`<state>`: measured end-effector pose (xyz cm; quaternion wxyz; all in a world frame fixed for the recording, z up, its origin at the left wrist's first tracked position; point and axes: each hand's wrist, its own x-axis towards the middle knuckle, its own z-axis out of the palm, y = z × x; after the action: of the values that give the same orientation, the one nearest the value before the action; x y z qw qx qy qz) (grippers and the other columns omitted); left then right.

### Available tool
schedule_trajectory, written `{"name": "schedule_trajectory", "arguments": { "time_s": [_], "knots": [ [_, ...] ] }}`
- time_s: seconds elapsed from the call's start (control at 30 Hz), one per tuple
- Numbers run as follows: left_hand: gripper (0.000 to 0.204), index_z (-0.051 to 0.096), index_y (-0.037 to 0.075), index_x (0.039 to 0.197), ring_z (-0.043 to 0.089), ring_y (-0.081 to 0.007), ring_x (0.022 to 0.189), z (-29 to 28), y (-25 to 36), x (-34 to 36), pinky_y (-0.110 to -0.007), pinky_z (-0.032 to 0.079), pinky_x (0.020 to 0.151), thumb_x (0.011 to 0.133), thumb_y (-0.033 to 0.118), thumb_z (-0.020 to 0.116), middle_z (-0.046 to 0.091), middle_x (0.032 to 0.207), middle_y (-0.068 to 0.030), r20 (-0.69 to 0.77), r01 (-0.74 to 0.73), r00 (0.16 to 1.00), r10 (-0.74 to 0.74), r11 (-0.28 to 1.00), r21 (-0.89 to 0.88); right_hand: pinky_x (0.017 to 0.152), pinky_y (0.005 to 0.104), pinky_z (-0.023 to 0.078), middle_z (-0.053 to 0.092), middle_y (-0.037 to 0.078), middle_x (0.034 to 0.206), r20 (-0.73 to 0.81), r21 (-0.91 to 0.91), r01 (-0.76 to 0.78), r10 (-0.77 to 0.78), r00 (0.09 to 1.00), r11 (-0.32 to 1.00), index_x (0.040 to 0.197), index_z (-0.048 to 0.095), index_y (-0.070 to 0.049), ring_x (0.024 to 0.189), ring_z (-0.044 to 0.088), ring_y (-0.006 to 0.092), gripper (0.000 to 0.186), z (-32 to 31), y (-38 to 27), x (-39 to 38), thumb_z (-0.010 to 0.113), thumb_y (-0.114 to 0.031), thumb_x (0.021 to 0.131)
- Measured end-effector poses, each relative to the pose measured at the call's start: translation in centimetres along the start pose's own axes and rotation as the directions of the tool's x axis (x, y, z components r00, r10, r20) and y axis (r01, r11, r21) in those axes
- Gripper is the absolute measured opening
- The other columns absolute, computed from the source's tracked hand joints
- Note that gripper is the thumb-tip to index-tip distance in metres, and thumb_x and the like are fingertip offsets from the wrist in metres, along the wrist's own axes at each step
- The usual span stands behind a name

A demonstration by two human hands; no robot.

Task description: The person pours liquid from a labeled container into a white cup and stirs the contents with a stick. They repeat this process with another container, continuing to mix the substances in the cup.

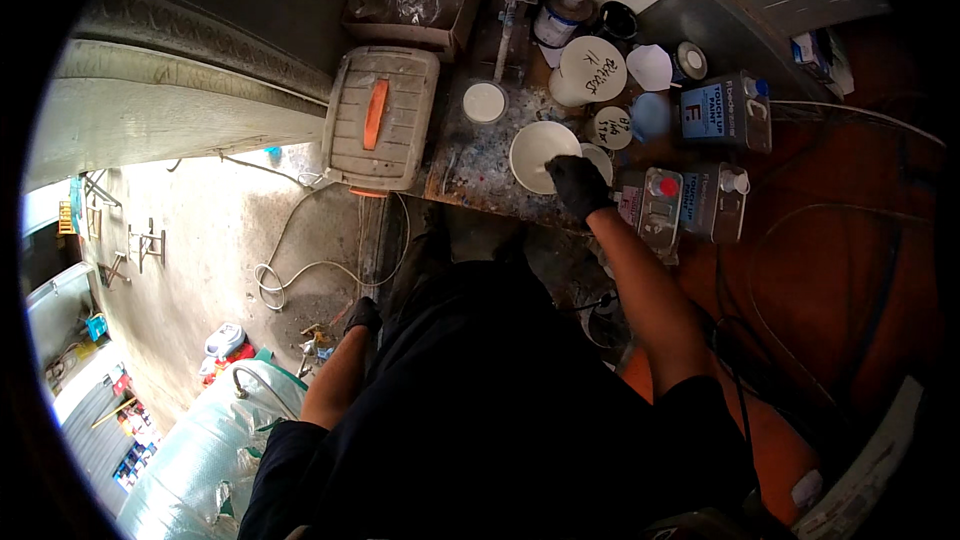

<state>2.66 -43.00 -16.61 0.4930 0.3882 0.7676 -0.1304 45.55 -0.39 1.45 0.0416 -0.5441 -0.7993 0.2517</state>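
My right hand (580, 186), in a black glove, is closed over the right side of a round white tub (528, 156) on the stained workbench (462, 165). What its fingers grip, if anything, is hidden. Beside that hand, partly covered by it, stands a smaller pale container (598, 159). My left hand (365, 313), also dark-gloved, hangs low beside my body, away from the bench. Its fingers are too dark to make out. A white-topped round container (485, 101) sits further back on the bench.
A grey lidded bin with an orange handle (376, 112) stands left of the bench. White-lidded tubs (592, 70) and metal cans (725, 112) crowd the right side. A pale hose (283, 262) lies looped on the concrete floor, and wrapped rolls (215, 440) are at lower left.
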Motion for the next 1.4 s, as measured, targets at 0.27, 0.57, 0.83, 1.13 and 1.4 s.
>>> {"name": "schedule_trajectory", "arguments": {
  "time_s": [0.27, 0.57, 0.83, 1.13, 1.4],
  "knots": [
    [0.030, 0.062, 0.006, 0.104, 0.060, -0.0399, 0.097, 0.4, -0.7, 0.8, -0.044, 0.047, 0.081, 0.076, 0.017, 0.068, 0.064, 0.095, -0.0236, 0.018, -0.026, 1.000, 0.026, 0.999, 0.033, 0.076, 0.0500, 0.051, 0.068, 0.016, 0.093, 0.059, -0.134, -0.127, 0.136, 0.989, 0.983, 0.098, 0.069, -0.011, 0.090, 0.064, 0.0360, 0.022, 0.3, 0.4, 0.2, 0.054, -0.025, 0.090],
    [0.032, 0.063, 0.007, 0.105, 0.059, -0.0393, 0.097, 1.3, -1.7, 1.4, -0.043, 0.046, 0.082, 0.076, 0.017, 0.068, 0.065, 0.096, -0.0229, 0.028, -0.053, 0.998, 0.051, 0.997, 0.064, 0.078, 0.0478, 0.052, 0.068, 0.017, 0.092, -0.007, -0.128, -0.180, 0.181, 0.984, 0.975, 0.099, 0.069, -0.009, 0.089, 0.065, 0.0361, 0.024, 0.1, -0.7, 0.3, 0.055, -0.026, 0.089],
    [0.033, 0.063, 0.007, 0.106, 0.059, -0.0393, 0.098, 1.7, -3.0, 1.6, -0.043, 0.046, 0.083, 0.076, 0.017, 0.068, 0.065, 0.096, -0.0230, 0.021, -0.064, 0.998, 0.062, 0.994, 0.090, 0.077, 0.0478, 0.050, 0.068, 0.017, 0.089, -0.135, -0.044, -0.151, 0.144, 0.980, 0.987, 0.096, 0.070, -0.009, 0.087, 0.064, 0.0372, 0.026, -0.4, -0.7, 1.7, 0.054, -0.029, 0.090],
    [0.031, 0.062, 0.004, 0.105, 0.059, -0.0411, 0.101, 0.7, -1.1, 0.0, -0.044, 0.047, 0.084, 0.077, 0.017, 0.067, 0.063, 0.099, -0.0252, 0.040, -0.013, 0.999, 0.012, 0.999, 0.037, 0.074, 0.0473, 0.050, 0.067, 0.019, 0.083, -0.277, 0.026, -0.160, 0.161, 0.947, 0.987, 0.092, 0.070, -0.007, 0.082, 0.065, 0.0373, 0.028, -1.5, -1.4, 1.5, 0.054, -0.030, 0.091],
    [0.030, 0.060, 0.003, 0.105, 0.058, -0.0427, 0.104, -0.1, -0.8, 0.1, -0.045, 0.047, 0.085, 0.078, 0.016, 0.066, 0.063, 0.101, -0.0271, 0.049, 0.003, 0.999, -0.005, 0.999, 0.034, 0.072, 0.0471, 0.050, 0.068, 0.017, 0.089, -0.070, 0.134, -0.012, 0.022, 0.997, 0.991, 0.092, 0.068, -0.006, 0.082, 0.065, 0.0353, 0.023, -1.4, -1.7, 0.3, 0.056, -0.026, 0.089]
  ]
}}
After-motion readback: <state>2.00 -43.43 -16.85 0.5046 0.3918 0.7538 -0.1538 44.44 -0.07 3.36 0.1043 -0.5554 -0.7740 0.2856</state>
